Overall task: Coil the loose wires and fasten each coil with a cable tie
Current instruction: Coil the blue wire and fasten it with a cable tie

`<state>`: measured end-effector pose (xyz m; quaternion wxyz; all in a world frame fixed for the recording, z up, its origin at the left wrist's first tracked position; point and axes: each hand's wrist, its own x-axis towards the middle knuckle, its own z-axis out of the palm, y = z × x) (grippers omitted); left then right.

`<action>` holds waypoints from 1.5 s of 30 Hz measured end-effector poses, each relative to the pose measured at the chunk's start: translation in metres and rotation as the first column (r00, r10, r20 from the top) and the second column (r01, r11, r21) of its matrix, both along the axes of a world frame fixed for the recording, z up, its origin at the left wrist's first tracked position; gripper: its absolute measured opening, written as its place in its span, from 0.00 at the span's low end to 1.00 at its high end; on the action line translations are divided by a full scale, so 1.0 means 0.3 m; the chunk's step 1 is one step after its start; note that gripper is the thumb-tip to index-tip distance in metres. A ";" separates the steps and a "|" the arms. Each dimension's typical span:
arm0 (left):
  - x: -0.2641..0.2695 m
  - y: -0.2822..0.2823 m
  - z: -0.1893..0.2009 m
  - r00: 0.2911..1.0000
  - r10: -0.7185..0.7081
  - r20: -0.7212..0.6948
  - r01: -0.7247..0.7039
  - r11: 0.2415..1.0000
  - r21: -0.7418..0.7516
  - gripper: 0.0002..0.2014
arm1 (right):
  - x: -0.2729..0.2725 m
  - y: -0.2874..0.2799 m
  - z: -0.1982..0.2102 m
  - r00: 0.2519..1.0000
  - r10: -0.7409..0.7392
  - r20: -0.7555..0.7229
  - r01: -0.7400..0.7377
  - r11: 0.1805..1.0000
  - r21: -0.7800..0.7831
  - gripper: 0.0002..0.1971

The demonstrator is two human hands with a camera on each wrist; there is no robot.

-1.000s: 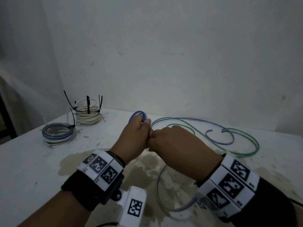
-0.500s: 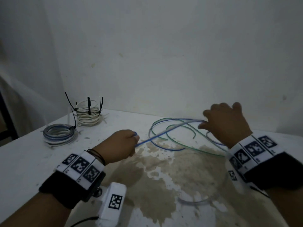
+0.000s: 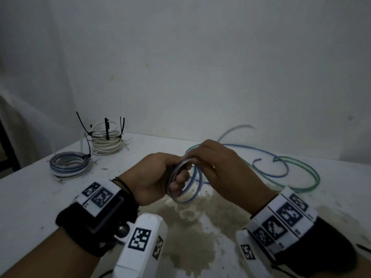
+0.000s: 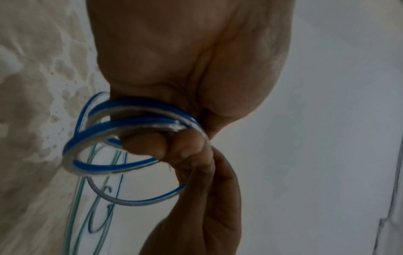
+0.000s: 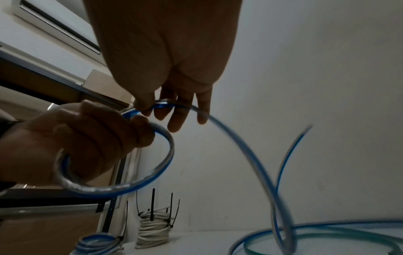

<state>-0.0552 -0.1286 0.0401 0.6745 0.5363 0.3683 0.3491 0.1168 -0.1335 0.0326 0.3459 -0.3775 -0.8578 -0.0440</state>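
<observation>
Above the table's middle, my left hand [image 3: 158, 173] grips a small coil of blue-and-grey wire [image 3: 181, 183], its fingers curled through the loops [image 4: 122, 138]. My right hand [image 3: 218, 167] meets it from the right and pinches the same wire at the coil's top [image 5: 161, 105]. From there the loose blue wire [image 3: 271, 163] runs down to the table [image 5: 261, 172], its free end blurred in the air [image 3: 236, 129]. A loose green wire [image 3: 303, 175] curves beside it on the table.
At the back left of the white table [image 3: 30, 197] a tied blue-and-grey coil [image 3: 69, 165] lies flat. A white coil [image 3: 106, 141] with black cable ties sticking up stands behind it. A brown stain [image 3: 190, 227] covers the near middle. The wall runs close behind.
My right hand, stretched out to the right along the wire half a second ago, has come back to my left hand with a new loop. The left hand has risen and the coil has grown.
</observation>
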 end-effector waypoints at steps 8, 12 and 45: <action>0.029 0.006 0.002 0.968 -0.056 0.245 0.081 0.992 -0.093 0.14 | 0.023 0.032 0.032 0.986 -0.008 -0.168 0.000 0.999 -0.049 0.14; 0.030 0.007 0.002 0.962 -0.103 0.254 0.128 0.988 -0.084 0.17 | 0.028 0.041 0.042 0.973 -0.023 -0.228 -0.023 0.980 -0.198 0.12; 0.031 -0.017 0.021 0.878 -0.070 0.473 0.145 0.982 -0.124 0.11 | 0.070 0.010 0.011 0.818 -0.132 -0.560 -0.196 0.851 -0.488 0.12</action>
